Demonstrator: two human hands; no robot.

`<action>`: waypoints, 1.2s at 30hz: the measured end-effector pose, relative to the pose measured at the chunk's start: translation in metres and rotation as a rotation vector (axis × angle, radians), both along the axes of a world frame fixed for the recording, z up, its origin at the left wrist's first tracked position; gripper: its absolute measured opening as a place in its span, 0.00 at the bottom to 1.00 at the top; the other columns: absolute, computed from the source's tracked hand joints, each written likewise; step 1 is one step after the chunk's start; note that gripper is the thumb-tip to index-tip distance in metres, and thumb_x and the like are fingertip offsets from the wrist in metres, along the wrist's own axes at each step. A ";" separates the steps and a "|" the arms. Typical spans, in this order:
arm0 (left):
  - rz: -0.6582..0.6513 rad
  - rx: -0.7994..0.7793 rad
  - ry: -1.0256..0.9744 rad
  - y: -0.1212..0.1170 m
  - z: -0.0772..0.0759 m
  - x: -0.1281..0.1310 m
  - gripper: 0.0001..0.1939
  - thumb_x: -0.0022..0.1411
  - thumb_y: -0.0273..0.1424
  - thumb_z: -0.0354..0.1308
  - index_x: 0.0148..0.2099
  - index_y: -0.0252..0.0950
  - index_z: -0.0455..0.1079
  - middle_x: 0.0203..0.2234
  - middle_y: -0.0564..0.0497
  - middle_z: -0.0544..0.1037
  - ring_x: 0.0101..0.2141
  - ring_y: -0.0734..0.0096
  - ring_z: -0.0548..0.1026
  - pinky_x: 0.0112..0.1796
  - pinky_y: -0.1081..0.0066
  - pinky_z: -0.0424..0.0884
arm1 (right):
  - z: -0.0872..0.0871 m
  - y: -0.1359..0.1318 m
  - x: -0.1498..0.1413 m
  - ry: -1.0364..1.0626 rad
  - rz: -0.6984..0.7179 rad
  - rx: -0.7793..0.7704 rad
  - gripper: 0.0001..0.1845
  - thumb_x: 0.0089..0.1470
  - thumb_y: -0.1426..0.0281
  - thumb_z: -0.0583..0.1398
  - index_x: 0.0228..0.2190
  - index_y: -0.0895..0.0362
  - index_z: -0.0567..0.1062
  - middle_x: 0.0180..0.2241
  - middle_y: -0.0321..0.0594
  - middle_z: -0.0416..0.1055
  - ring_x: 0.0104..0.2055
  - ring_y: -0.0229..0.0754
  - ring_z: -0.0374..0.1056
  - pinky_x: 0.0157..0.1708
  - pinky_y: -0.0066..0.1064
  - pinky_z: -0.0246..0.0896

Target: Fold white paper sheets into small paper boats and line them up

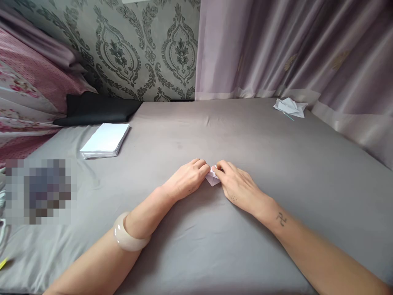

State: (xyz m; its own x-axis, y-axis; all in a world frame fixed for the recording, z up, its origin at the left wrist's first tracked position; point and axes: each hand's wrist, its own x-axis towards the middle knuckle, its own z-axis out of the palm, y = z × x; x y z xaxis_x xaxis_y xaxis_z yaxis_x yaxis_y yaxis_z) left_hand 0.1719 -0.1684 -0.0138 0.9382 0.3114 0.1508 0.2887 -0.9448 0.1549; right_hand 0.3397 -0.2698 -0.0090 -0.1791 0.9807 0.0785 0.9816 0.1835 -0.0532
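A small piece of folded white paper [213, 179] lies between my two hands at the middle of the bed, its pointed corner toward me. My left hand [190, 177] pinches its left side, with the fingers curled together. On the right side, my right hand [238, 182] grips the same paper between thumb and fingers. Much of the paper is hidden behind the fingers, so its full shape does not show. A pale bangle [129, 237] circles my left forearm.
A stack of white paper [106, 138] lies at the left, in front of a folded black cloth [101, 107]. Folded white papers [290, 107] and a thin teal stick [288, 117] are at the far right. Curtains [260, 45] hang behind the grey sheet [196, 135].
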 end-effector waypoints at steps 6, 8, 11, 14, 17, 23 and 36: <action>-0.108 0.059 0.056 0.005 0.005 -0.004 0.16 0.69 0.24 0.39 0.43 0.29 0.69 0.38 0.41 0.72 0.38 0.64 0.68 0.38 0.68 0.70 | 0.001 -0.003 0.012 0.128 0.029 -0.032 0.19 0.58 0.80 0.48 0.47 0.55 0.70 0.45 0.42 0.68 0.43 0.43 0.66 0.33 0.32 0.60; -0.139 0.095 0.076 0.005 0.005 -0.005 0.17 0.69 0.23 0.39 0.43 0.29 0.70 0.38 0.41 0.72 0.38 0.63 0.68 0.38 0.68 0.70 | 0.002 -0.008 0.015 0.135 0.056 -0.017 0.19 0.58 0.79 0.48 0.46 0.56 0.71 0.47 0.42 0.69 0.44 0.43 0.66 0.36 0.34 0.62; -0.170 0.139 0.091 0.003 0.005 -0.008 0.17 0.68 0.22 0.39 0.43 0.29 0.71 0.37 0.41 0.72 0.36 0.64 0.68 0.38 0.67 0.70 | 0.002 -0.017 0.016 0.123 0.094 0.028 0.19 0.59 0.78 0.48 0.48 0.57 0.71 0.50 0.44 0.69 0.46 0.45 0.65 0.43 0.37 0.63; -0.173 0.129 0.088 0.000 0.006 -0.014 0.17 0.67 0.21 0.40 0.47 0.29 0.70 0.38 0.41 0.73 0.36 0.65 0.69 0.39 0.67 0.70 | 0.000 -0.027 0.016 0.115 0.109 0.074 0.20 0.59 0.76 0.49 0.51 0.59 0.69 0.54 0.44 0.68 0.48 0.47 0.64 0.47 0.41 0.62; -0.155 0.073 0.062 -0.003 0.007 -0.021 0.19 0.65 0.20 0.42 0.52 0.30 0.69 0.42 0.41 0.73 0.40 0.64 0.70 0.42 0.67 0.70 | 0.000 -0.032 0.019 0.136 0.115 0.096 0.20 0.60 0.75 0.50 0.51 0.58 0.70 0.54 0.44 0.68 0.48 0.47 0.65 0.47 0.41 0.62; -0.111 0.086 0.025 -0.009 0.001 -0.027 0.22 0.63 0.21 0.45 0.57 0.38 0.67 0.47 0.43 0.72 0.42 0.63 0.69 0.43 0.64 0.70 | 0.002 -0.018 0.012 0.218 -0.058 0.087 0.17 0.64 0.66 0.50 0.31 0.54 0.76 0.42 0.39 0.74 0.41 0.41 0.67 0.37 0.34 0.60; 0.136 -0.254 -0.159 -0.013 0.001 -0.022 0.16 0.60 0.22 0.47 0.41 0.37 0.75 0.40 0.47 0.78 0.40 0.64 0.73 0.36 0.69 0.71 | -0.001 0.008 0.000 0.241 -0.287 -0.062 0.20 0.57 0.55 0.56 0.46 0.54 0.67 0.43 0.43 0.67 0.41 0.46 0.68 0.34 0.34 0.58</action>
